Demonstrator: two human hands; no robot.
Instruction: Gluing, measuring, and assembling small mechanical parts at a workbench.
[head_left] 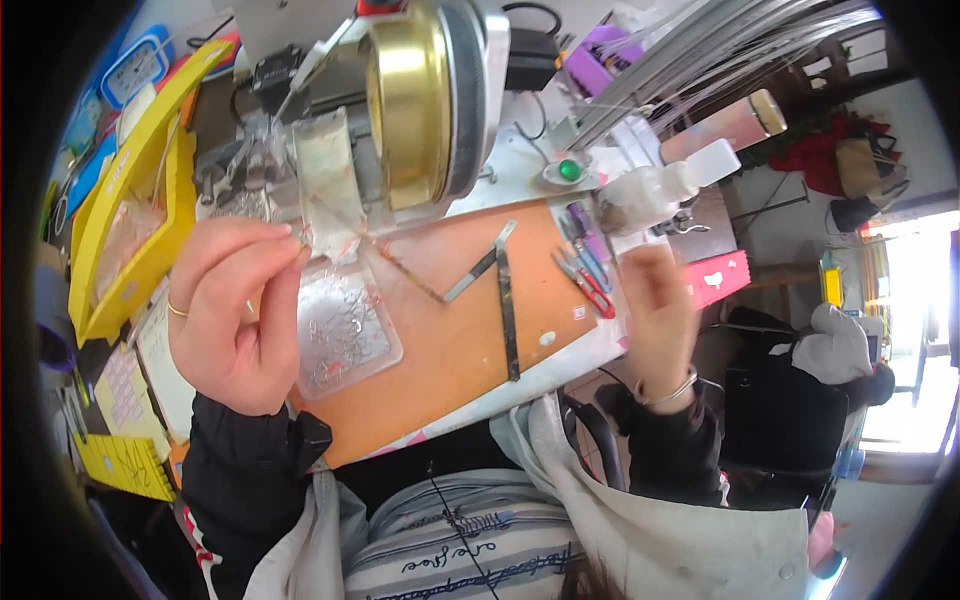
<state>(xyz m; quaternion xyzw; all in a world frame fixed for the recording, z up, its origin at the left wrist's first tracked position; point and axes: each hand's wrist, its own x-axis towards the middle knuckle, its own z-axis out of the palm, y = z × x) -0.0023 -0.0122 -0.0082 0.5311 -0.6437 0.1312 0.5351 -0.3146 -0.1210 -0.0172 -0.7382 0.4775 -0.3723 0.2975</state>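
My left hand [235,310] is raised over the left side of the work surface, thumb and index finger pinched together. Whatever may be between those fingertips is too small to make out. Just right of it lies a clear plastic tray [385,352] with many tiny metal pieces [335,325]. My right hand [660,310] hovers past the right edge of the orange board [440,385], smeared by motion, so its fingers cannot be read. Nearest to it are red-handled pliers [597,298]. On the board lie a black strip [508,320] and a grey-and-black blade-like tool [475,272].
A gold-rimmed round machine part [415,110] rises at the back centre. At left stands a yellow bin [95,255]. A white bottle [640,197], a green button [568,171] and a pink box [720,280] are at right. Thin rods [720,55] extend across the back right.
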